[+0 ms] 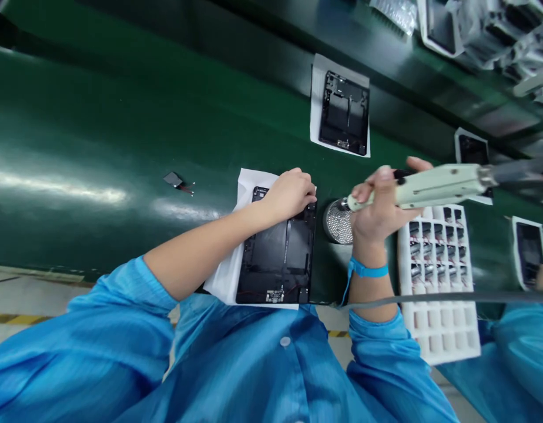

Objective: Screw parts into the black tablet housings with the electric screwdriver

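Observation:
My right hand (379, 202) is wrapped around a pale green electric screwdriver (443, 185), held nearly level. Its tip is over a round, perforated metal dish (339, 222) just left of that hand. An opened black tablet (271, 252) lies on a white sheet (227, 276) in front of me, its inner parts and a small circuit board near the bottom showing. Over its top right corner, my left hand (291, 194) is closed with the fingers bent down and pressed together. Whatever is beneath those fingertips is hidden.
Right of the dish stands a white foam tray (443, 317) with small wired parts in several cells. Another opened tablet (344, 114) lies farther back. A small wired part (177, 181) rests at left on the green table (77, 135). A grey cable (430, 298) crosses the tray; a co-worker's sleeve (522, 341) is at right.

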Action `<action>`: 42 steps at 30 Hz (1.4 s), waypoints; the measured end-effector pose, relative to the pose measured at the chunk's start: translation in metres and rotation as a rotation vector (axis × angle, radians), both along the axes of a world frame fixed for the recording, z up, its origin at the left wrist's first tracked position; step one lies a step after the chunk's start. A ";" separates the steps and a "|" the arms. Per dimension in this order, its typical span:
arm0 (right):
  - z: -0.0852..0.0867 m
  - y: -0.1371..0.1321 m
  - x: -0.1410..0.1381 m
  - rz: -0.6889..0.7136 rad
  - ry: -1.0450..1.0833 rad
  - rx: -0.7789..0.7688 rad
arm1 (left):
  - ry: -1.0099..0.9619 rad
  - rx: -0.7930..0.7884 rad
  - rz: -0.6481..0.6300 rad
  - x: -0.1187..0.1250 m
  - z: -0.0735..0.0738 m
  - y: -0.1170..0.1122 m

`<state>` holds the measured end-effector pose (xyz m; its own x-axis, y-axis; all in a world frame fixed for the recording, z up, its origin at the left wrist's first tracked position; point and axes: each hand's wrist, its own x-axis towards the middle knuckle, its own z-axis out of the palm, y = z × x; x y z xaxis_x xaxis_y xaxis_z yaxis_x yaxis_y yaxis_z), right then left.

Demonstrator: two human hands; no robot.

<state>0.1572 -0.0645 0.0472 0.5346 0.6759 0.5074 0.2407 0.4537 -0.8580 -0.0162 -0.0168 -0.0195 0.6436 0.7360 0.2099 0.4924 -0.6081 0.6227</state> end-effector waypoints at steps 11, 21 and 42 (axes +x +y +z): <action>-0.016 0.015 0.039 -0.183 -0.054 -0.011 | -0.007 -0.019 -0.002 -0.001 0.003 -0.001; -0.025 0.021 0.047 -0.211 -0.030 -0.057 | 0.012 -0.028 -0.003 -0.001 0.004 -0.002; 0.000 0.009 0.023 -0.202 -0.053 0.030 | 0.016 -0.016 0.017 0.003 0.003 -0.002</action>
<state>0.1803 -0.0551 0.0469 0.6297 0.5418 0.5566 0.3739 0.4167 -0.8286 -0.0130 -0.0189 -0.0160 0.6340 0.7501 0.1881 0.5126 -0.5898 0.6240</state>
